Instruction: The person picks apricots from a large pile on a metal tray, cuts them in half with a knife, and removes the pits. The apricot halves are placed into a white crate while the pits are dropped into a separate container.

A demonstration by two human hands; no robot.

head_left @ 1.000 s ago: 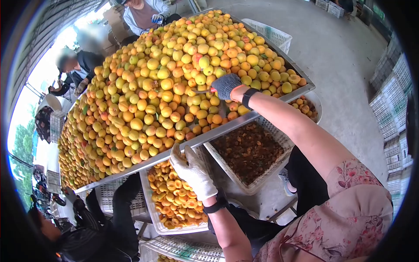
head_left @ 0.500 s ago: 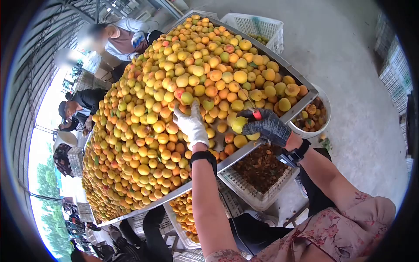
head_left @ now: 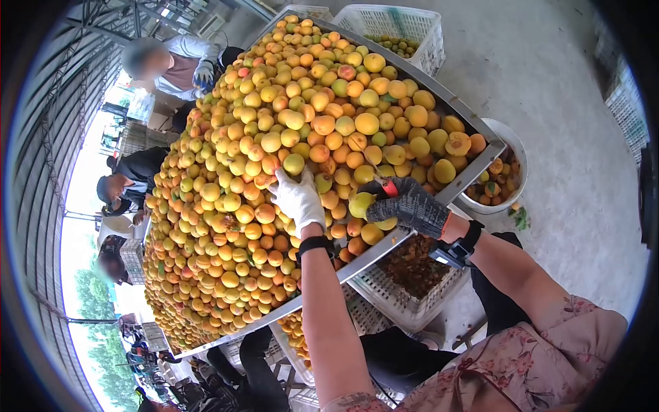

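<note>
A big heap of yellow and orange fruit (head_left: 240, 199) lies on a metal-edged table (head_left: 374, 254). My left hand (head_left: 298, 199), in a white glove, reaches onto the heap, its fingers spread against the fruit beside a yellow-green one (head_left: 294, 163). My right hand (head_left: 412, 207), in a dark grey glove, is closed round a small tool with a red handle (head_left: 390, 187), its thin shaft pointing up and left over the fruit. A yellow-green fruit (head_left: 361, 204) is at the fingertips of this hand.
A white bucket (head_left: 523, 165) with cut fruit stands right of the table corner. Below the edge is a crate (head_left: 412, 312) of dark scraps; another crate (head_left: 436, 48) stands at the far side. Co-workers (head_left: 182, 65) (head_left: 127, 180) sit along the table's left side.
The view has shifted a little. My right hand, with the tool and the fruit at its fingertips, has moved slightly left and down. My left hand's fingers have shifted against the fruit.
</note>
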